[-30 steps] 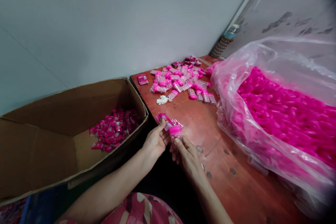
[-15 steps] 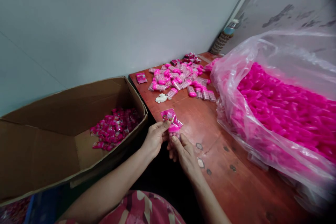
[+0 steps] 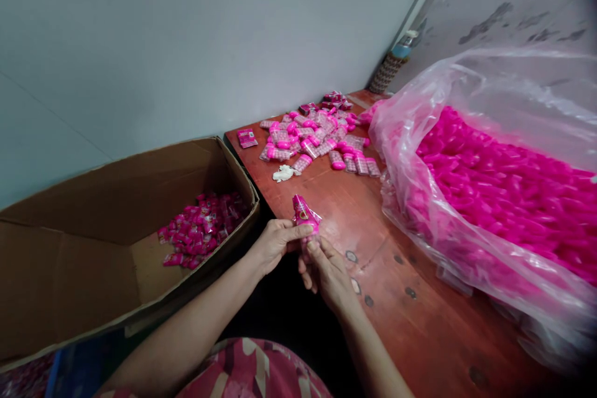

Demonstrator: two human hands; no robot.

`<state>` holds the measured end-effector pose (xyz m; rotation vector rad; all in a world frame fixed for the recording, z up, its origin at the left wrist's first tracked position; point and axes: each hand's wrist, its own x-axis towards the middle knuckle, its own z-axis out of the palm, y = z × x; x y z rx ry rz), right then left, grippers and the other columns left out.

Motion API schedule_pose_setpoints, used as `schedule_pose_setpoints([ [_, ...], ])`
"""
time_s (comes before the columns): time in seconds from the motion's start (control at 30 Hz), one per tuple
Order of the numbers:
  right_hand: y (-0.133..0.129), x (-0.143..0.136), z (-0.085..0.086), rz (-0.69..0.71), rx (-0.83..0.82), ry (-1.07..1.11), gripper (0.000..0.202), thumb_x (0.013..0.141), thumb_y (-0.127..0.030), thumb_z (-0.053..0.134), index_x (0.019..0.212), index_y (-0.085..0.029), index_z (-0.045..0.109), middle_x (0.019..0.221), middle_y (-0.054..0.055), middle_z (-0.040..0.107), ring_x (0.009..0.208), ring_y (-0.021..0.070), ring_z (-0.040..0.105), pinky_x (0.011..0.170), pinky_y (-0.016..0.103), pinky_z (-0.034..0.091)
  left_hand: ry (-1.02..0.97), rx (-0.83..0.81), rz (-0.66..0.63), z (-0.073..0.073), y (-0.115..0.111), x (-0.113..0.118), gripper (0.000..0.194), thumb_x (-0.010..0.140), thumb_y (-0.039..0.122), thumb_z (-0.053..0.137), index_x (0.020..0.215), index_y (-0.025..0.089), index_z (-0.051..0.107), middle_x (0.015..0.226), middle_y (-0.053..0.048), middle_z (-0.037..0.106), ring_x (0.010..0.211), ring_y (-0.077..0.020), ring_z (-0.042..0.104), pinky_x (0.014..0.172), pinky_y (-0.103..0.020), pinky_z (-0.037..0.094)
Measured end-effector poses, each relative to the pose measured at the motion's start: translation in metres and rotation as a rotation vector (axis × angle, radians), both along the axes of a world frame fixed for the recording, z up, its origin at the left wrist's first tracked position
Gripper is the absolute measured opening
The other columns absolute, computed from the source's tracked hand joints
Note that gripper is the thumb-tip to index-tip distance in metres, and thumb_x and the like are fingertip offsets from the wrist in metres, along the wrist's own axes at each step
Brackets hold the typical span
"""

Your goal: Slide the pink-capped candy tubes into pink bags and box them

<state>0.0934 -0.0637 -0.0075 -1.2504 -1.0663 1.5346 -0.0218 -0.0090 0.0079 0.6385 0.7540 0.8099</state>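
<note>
Between my hands is a small candy container with a pink cap and a shiny pink printed wrapper [image 3: 304, 210] bunched around its top. My left hand [image 3: 276, 244] pinches the wrapper and cap from the left, thumb on top. My right hand [image 3: 327, 270] grips the lower part, its fingers curled round and mostly covering the container. Beyond them, a heap of pink-capped containers [image 3: 321, 137] with pale round candies lies on the red-brown table [image 3: 340, 205]. A crumpled white scrap [image 3: 284, 173] sits at the near side of the heap.
At left stands an open cardboard box [image 3: 69, 199] holding wrapped pink pieces [image 3: 200, 230]. A large clear bag [image 3: 420, 199] full of pink caps covers the table's right side. A pink packet [image 3: 247, 138] lies at the back left edge, a bottle [image 3: 392, 65] in the corner.
The wrapper, spread flat before, is now folded narrower around the container's top. My left thumb has moved down and right onto the cap. The view has shifted slightly.
</note>
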Motion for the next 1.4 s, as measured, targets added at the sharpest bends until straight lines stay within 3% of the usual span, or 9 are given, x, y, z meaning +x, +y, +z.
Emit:
schedule_pose_setpoints([
  [0.27, 0.002, 0.004, -0.004, -0.084, 0.101, -0.313, 0.024, 0.081, -0.044, 0.048, 0.079, -0.020, 0.047, 0.053, -0.006, 0.049, 0.036, 0.0062, 0.041, 0.033, 0.016, 0.029, 0.008, -0.020, 0.116, -0.003, -0.005, 0.004, 0.021, 0.063, 0.027, 0.069, 0.064, 0.006, 0.064, 0.065, -0.009, 0.065, 0.061, -0.0157, 0.060, 0.062, -0.027, 0.047],
  [0.47, -0.002, 0.004, 0.002, 0.040, -0.042, 0.142, 0.029, 0.084, -0.047, 0.039, 0.078, -0.019, 0.043, 0.044, -0.008, 0.042, 0.026, 0.0037, 0.026, 0.026, 0.016, 0.017, -0.080, 0.002, -0.031, -0.005, -0.004, -0.002, 0.018, 0.063, 0.024, 0.070, 0.063, 0.006, 0.065, 0.062, -0.008, 0.063, 0.056, -0.0138, 0.058, 0.061, -0.028, 0.046],
  [0.67, 0.000, 0.003, -0.002, -0.092, 0.086, -0.176, 0.024, 0.081, -0.043, 0.049, 0.078, -0.019, 0.046, 0.053, -0.006, 0.048, 0.036, 0.0054, 0.041, 0.033, 0.015, 0.028, 0.003, 0.036, 0.024, -0.005, -0.009, 0.001, 0.026, 0.062, 0.030, 0.070, 0.065, 0.006, 0.063, 0.056, -0.006, 0.060, 0.049, -0.0140, 0.056, 0.050, -0.026, 0.045],
  [0.83, -0.001, 0.005, -0.001, -0.007, -0.023, 0.095, 0.028, 0.083, -0.045, 0.043, 0.075, -0.018, 0.044, 0.051, -0.005, 0.049, 0.032, 0.0046, 0.038, 0.029, 0.014, 0.025, -0.015, -0.036, 0.038, -0.004, -0.017, 0.007, 0.027, 0.063, 0.032, 0.069, 0.066, 0.007, 0.058, 0.051, -0.004, 0.057, 0.041, -0.0130, 0.053, 0.042, -0.025, 0.044],
  [0.93, -0.005, 0.005, 0.000, -0.041, -0.010, 0.192, 0.026, 0.083, -0.043, 0.045, 0.082, -0.018, 0.050, 0.064, 0.000, 0.057, 0.044, 0.0083, 0.050, 0.037, 0.017, 0.039, -0.050, -0.042, 0.057, -0.004, -0.017, 0.007, 0.029, 0.066, 0.035, 0.066, 0.067, 0.008, 0.057, 0.050, -0.002, 0.054, 0.036, -0.0114, 0.048, 0.035, -0.024, 0.040],
  [1.03, -0.009, 0.007, -0.002, -0.103, -0.004, 0.281, 0.021, 0.082, -0.035, 0.051, 0.094, -0.018, 0.051, 0.084, 0.004, 0.060, 0.063, 0.0125, 0.058, 0.051, 0.023, 0.047, -0.053, -0.050, 0.141, -0.004, -0.017, 0.005, 0.026, 0.067, 0.032, 0.066, 0.069, 0.007, 0.058, 0.056, -0.004, 0.056, 0.041, -0.0089, 0.049, 0.039, -0.022, 0.040],
  [1.23, -0.010, 0.006, -0.010, -0.204, 0.000, 0.356, 0.017, 0.078, -0.026, 0.058, 0.091, -0.018, 0.051, 0.072, 0.001, 0.063, 0.059, 0.0125, 0.061, 0.052, 0.023, 0.049, -0.009, -0.059, 0.139, -0.001, -0.020, 0.002, 0.025, 0.065, 0.029, 0.069, 0.066, 0.006, 0.059, 0.060, -0.005, 0.057, 0.048, -0.0085, 0.049, 0.046, -0.022, 0.040],
  [1.4, -0.012, -0.002, -0.003, -0.259, 0.000, 0.276, 0.017, 0.075, -0.028, 0.062, 0.084, -0.018, 0.051, 0.070, 0.000, 0.064, 0.054, 0.0125, 0.061, 0.050, 0.023, 0.050, -0.071, -0.055, 0.201, 0.002, -0.020, 0.000, 0.026, 0.067, 0.033, 0.067, 0.065, 0.008, 0.058, 0.060, -0.003, 0.057, 0.051, -0.0094, 0.051, 0.052, -0.023, 0.041],
])
